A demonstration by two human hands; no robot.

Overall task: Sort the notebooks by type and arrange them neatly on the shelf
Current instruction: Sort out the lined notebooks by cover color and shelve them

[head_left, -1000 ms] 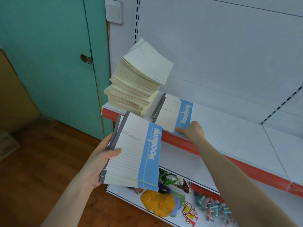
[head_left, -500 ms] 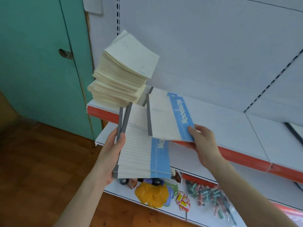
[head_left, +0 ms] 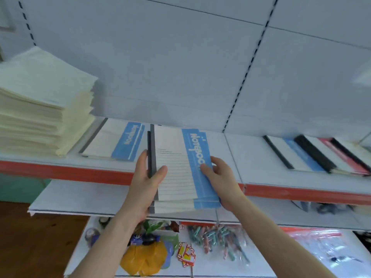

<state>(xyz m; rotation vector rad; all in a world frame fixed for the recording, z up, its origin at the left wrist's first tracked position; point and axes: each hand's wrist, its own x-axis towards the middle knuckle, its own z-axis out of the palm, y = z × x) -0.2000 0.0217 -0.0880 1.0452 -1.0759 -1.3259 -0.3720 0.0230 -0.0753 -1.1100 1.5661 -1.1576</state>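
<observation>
I hold a small stack of white notebooks with blue "Notebook" bands (head_left: 178,167) above the front edge of the white shelf with its red lip (head_left: 80,171). My left hand (head_left: 147,187) grips the grey spine side, thumb on the top cover. My right hand (head_left: 218,179) grips the blue-band side. Another blue-band notebook (head_left: 114,141) lies flat on the shelf just left of the stack. A tall pile of cream notebooks (head_left: 40,109) stands at the far left. A row of overlapping blue, black and red notebooks (head_left: 313,155) lies on the shelf at the right.
Bare shelf surface (head_left: 245,155) lies between the held stack and the right-hand row. The lower shelves hold a yellow packet (head_left: 144,257), a bag of coloured clips (head_left: 216,239) and clear plastic bags (head_left: 329,249). Wooden floor shows at the lower left.
My right hand lifted a blue-band notebook off the shelf and laid it on the stack in my left hand. Both hands now hold the stack. The view swung right, showing more notebooks.
</observation>
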